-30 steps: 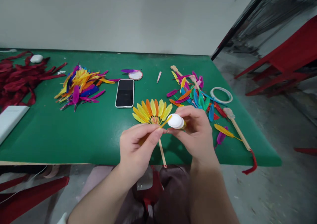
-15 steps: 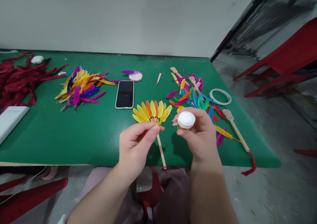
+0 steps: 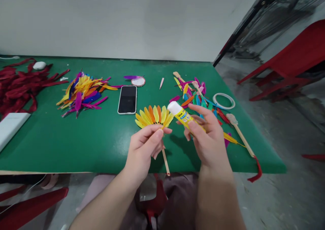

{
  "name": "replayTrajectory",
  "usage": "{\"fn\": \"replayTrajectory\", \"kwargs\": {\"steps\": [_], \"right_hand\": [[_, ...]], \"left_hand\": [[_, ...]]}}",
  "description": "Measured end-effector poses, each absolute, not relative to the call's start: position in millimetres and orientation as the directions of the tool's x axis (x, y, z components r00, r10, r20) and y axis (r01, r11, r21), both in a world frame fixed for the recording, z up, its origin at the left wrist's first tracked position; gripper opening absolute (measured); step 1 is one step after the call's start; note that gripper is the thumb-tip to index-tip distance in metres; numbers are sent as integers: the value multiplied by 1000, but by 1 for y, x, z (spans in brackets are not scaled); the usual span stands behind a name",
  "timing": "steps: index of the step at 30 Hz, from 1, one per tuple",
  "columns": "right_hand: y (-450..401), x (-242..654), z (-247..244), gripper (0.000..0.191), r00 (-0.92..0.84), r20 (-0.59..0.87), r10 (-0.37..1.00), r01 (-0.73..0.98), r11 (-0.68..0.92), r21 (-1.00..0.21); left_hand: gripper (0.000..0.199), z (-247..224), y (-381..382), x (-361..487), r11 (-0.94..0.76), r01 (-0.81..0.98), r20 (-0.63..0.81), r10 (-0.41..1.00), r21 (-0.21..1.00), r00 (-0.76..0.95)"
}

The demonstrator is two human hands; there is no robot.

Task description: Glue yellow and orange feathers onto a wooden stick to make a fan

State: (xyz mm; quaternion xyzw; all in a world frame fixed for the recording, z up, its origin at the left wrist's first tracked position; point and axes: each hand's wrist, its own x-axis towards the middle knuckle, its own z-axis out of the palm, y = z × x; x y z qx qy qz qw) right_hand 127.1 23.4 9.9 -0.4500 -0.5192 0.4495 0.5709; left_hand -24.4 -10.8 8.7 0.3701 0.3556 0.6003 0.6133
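Note:
A fan of yellow and orange feathers (image 3: 152, 116) spreads out at the top of a thin wooden stick (image 3: 166, 161). My left hand (image 3: 144, 145) pinches the base of the fan between thumb and fingertips. In my right hand (image 3: 208, 135) is a yellow glue stick (image 3: 184, 117), its white cap on and tilted toward the upper left, beside the right edge of the fan. The fingertips of my left hand partly cover where feathers and stick meet.
A black-screened phone (image 3: 127, 100) lies beyond the fan. Loose feathers (image 3: 86, 91) are piled left, dark red ribbons (image 3: 22, 84) farther left. Right are mixed feathers (image 3: 186, 87), a tape roll (image 3: 223, 101) and a wooden stick (image 3: 243, 138) with red ribbon.
The glue stick has turned from its white end facing me to lying slantwise, showing its yellow label. My left hand still pinches the fan.

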Motion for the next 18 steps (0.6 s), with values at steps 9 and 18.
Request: {"fn": "replayTrajectory", "kwargs": {"steps": [9,18], "right_hand": [[24,122,28,36,176,-71,982,-683,69,-727],[28,114,18,34,-126,-303,945,-858,-257,-445]], "left_hand": [[20,6,-17,-17,-100,-216,95,995,971,-34],[21,1,-22,-7,-195,164,180,978,967,101]]}}
